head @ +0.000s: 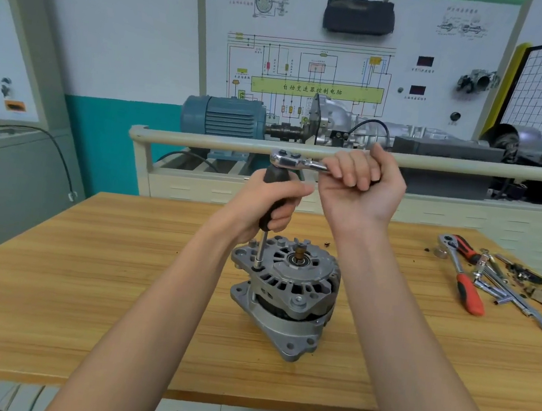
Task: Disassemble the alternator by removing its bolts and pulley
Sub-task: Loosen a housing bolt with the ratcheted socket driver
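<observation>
Alternator upright near middle of wooden table, bare shaft end pointing up. Left hand wrapped round black handle of driver, socket tip seated on bolt at housing's left rim. Right hand curled round chrome ratchet, its head atop the driver handle. Loose tools lying at table's right. Behind, wiring chart with green band reading 自动变速器控制电脑.
</observation>
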Motion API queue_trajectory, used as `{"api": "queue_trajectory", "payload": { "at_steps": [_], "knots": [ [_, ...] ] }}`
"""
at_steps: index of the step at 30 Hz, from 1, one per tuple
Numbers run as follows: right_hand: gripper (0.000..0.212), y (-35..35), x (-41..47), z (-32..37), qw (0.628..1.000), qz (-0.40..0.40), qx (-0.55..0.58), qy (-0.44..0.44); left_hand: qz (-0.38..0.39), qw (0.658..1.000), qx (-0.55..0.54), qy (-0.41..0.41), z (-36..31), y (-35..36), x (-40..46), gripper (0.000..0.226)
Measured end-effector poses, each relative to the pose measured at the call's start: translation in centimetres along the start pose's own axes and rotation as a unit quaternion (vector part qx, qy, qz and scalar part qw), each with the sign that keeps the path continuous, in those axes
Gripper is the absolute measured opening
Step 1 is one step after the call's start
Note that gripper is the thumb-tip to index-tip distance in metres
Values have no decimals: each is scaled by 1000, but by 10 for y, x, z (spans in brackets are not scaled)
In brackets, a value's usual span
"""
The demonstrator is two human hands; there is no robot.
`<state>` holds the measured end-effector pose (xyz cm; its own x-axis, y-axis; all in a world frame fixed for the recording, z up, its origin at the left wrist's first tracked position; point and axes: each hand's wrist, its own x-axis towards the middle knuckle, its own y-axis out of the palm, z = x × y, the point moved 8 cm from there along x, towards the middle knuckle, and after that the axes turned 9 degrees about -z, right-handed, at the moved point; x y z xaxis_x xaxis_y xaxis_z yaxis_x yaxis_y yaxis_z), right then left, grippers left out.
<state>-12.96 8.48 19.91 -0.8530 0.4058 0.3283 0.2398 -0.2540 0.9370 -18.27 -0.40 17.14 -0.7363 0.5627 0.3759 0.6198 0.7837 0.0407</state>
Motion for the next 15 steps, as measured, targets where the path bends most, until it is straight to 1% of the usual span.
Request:
{"api": "queue_trajectory", "payload": {
  "at_steps": [2,4,6,8,9,10,12,13,14,15],
  "knots": [
    [46,0,4,-2,1000,-14,13,7,2,1000,13,-12,4,0,1,45],
    [50,-1,2,-1,1000,-18,-5,-15,-21,999,13,-20,7,-3,3,52],
    [54,2,-6,1,996,2,-59,-69,-54,998,11,-24,9,-7,5,53],
    [50,11,-20,2,978,52,-135,-152,-94,995,5,-24,11,-10,7,52],
    [45,17,-30,2,958,81,-180,-207,-114,993,5,-25,11,-11,7,51],
    [40,23,-40,1,930,106,-230,-268,-132,991,10,-25,11,-12,6,48],
    [32,32,-61,-5,862,143,-315,-371,-161,986,40,-24,10,-12,6,35],
    [30,36,-69,-8,835,157,-343,-401,-171,983,60,-22,9,-12,5,25],
    [29,39,-73,-11,820,166,-359,-414,-176,981,73,-20,8,-11,5,16],
    [28,40,-74,-12,817,167,-363,-415,-177,981,72,-18,8,-10,4,13]
  ]
}}
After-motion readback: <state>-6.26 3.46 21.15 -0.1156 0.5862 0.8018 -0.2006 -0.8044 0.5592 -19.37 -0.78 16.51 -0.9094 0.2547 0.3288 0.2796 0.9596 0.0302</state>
